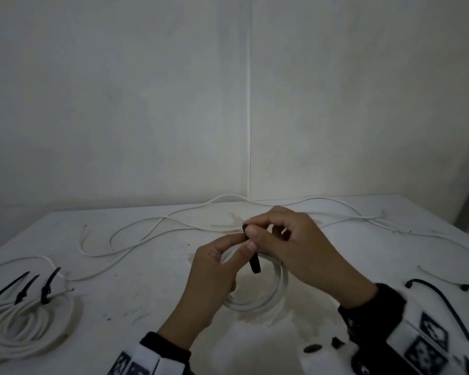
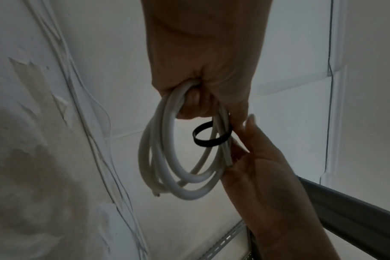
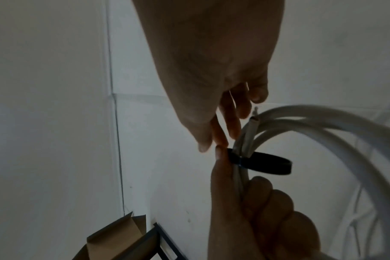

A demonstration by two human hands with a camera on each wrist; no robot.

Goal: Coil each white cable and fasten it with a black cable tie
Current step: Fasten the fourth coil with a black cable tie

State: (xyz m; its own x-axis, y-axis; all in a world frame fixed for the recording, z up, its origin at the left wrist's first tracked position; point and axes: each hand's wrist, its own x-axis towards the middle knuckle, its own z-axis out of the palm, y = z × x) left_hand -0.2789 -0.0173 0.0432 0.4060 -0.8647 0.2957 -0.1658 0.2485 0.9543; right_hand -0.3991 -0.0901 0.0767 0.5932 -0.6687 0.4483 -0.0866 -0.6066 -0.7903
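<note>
A: Your left hand (image 1: 213,280) has its fingers curled round the coiled white cable (image 2: 167,158), gripping the bundled turns near the top of the coil. From the left wrist view the loops hang below your fist, with two cut ends showing at the bottom.

B: And my right hand?

A: Your right hand (image 1: 295,247) pinches the black cable tie (image 3: 263,162) between thumb and forefinger, right against your left thumb. The tie makes a loose loop around the gathered strands, not drawn tight; there is clear space inside the loop beside the cable. In the head view its free tail points down toward you from between your fingertips.

B: Where is the coil relative to the table?

A: You hold it over the white table (image 1: 146,307), at the middle, close to you. Whether its lower turns touch the surface I cannot tell.

B: What lies around it?

A: On your left, at the table's near edge, sit finished coils (image 1: 25,328), with three black tie tails sticking up from them. Beyond your hands, loose white cables (image 1: 146,228) run in long curves across the far part of the table, up to the wall. On your right lie spare black ties (image 1: 444,301), one long and curved, others only partly in view. A few small dark bits lie near your right wrist; what they are I cannot tell.
</note>
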